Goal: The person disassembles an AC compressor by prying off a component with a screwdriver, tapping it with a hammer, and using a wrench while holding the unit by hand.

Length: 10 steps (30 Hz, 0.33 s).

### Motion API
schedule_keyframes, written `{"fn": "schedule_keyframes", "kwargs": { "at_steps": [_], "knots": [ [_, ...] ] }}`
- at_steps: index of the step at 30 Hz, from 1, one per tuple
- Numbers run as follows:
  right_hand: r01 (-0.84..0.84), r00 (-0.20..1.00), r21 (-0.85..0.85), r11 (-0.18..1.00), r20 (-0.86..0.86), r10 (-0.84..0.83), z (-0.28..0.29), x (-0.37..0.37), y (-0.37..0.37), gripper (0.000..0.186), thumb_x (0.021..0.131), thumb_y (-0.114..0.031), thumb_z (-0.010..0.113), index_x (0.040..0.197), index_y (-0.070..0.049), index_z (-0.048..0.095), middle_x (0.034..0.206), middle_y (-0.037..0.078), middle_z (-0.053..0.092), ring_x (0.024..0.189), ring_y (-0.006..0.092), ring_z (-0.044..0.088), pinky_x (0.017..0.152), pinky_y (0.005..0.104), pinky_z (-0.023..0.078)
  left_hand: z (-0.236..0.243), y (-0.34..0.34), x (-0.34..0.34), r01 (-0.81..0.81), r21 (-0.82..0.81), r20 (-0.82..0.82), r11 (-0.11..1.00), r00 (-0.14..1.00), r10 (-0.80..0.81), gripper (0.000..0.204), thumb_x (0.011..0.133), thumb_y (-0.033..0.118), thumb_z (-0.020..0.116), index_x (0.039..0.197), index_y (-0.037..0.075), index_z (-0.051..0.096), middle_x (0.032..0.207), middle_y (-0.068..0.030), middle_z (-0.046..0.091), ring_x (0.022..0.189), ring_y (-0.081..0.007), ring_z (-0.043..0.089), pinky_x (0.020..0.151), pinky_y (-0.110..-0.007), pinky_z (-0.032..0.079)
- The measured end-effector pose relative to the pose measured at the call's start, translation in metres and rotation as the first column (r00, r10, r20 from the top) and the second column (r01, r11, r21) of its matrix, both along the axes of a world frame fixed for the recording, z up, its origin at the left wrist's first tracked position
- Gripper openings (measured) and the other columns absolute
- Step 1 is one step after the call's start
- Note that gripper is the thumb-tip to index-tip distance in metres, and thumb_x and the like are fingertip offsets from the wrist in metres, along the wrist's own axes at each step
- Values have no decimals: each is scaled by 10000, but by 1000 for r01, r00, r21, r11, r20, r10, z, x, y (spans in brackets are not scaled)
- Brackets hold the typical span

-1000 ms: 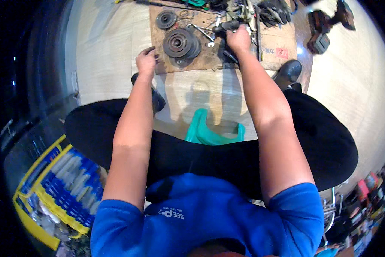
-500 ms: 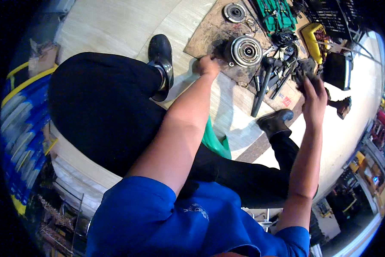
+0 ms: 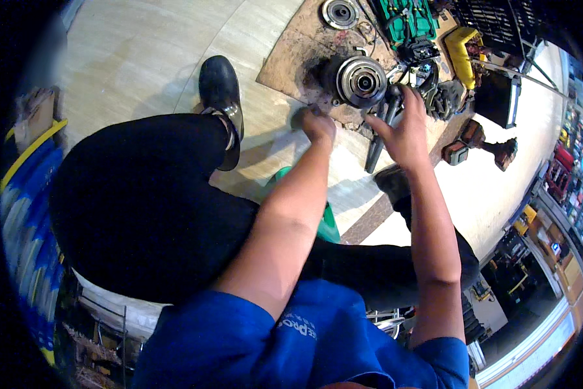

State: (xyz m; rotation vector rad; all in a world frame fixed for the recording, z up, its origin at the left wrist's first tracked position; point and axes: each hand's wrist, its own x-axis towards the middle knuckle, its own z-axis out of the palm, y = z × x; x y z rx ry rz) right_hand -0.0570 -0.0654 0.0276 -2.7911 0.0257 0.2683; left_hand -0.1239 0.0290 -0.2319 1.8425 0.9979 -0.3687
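A grooved metal pulley (image 3: 363,82) on a dark round body sits on a stained cardboard sheet (image 3: 285,61). My left hand (image 3: 317,125) is closed low at the near left of it, fingers curled; what they hold, if anything, is hidden. On the pulley's right, my right hand (image 3: 407,129) is open, thumb and fingers spread, with nothing visible in it. It hovers over a long dark bar (image 3: 374,152), partly covering it. Whether the hand touches the bar or the pulley's rim, I cannot tell.
Beyond lie a metal ring-shaped disc (image 3: 340,13), a green tool case (image 3: 405,19) and a yellow curved piece (image 3: 461,55). Dark gloves (image 3: 446,98) and a cordless power tool (image 3: 479,141) are at the right. My shoe (image 3: 220,84) stands left of the cardboard.
My right hand has come left from the dark gloves and power tool to beside the pulley. My left hand stays closed near the cardboard's edge. The whole view has shifted slightly.
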Motion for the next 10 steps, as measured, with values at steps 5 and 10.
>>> {"fn": "schedule_keyframes", "kwargs": {
  "at_steps": [5, 10],
  "knots": [
    [88, 971, -249, 964, -193, -139, -51, 51, 23, 1164, 630, -515, 868, 1505, -51, 256, 1511, 312, 289, 1344, 502, 369, 1064, 525, 408, 38, -16, -9, 38, -152, -17, 988, 999, -41, 230, 856, 62, 592, 1065, -31, 621, 1081, -217, 662, 1013, -355, 636, 893, -402, 483],
    [11, 985, -266, 964, -165, -57, -53, 50, 45, 1221, 620, -526, 873, 1511, -17, 213, 1520, 352, 235, 1370, 510, 338, 1118, 514, 347, 14, -6, 16, -201, -273, 159, 941, 955, 250, 237, 868, 84, 607, 1068, -38, 640, 1091, -228, 682, 1071, -362, 641, 919, -408, 482]
  ]
}}
